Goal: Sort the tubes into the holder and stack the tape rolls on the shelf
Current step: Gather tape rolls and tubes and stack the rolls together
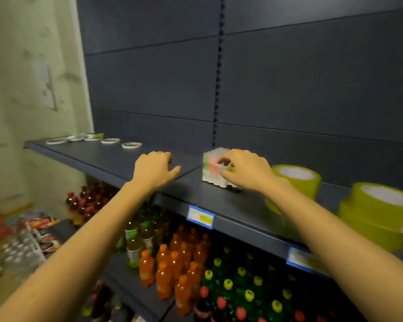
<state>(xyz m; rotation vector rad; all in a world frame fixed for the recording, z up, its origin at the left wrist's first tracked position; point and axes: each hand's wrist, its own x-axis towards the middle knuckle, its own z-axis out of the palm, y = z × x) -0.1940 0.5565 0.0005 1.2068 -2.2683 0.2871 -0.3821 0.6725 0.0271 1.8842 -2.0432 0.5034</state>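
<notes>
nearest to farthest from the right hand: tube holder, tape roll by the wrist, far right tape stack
1. tube holder, right at the right hand, on its left
2. tape roll, just right of the wrist
3. tape stack, at the far right of the view

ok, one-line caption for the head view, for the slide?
Right hand pinches tubes in the holder on the shelf; left hand rests alongside, yellow-green tape rolls at right.

Bare forearms [98, 228] — bare left hand [155, 169], bare right hand [247, 170]
</notes>
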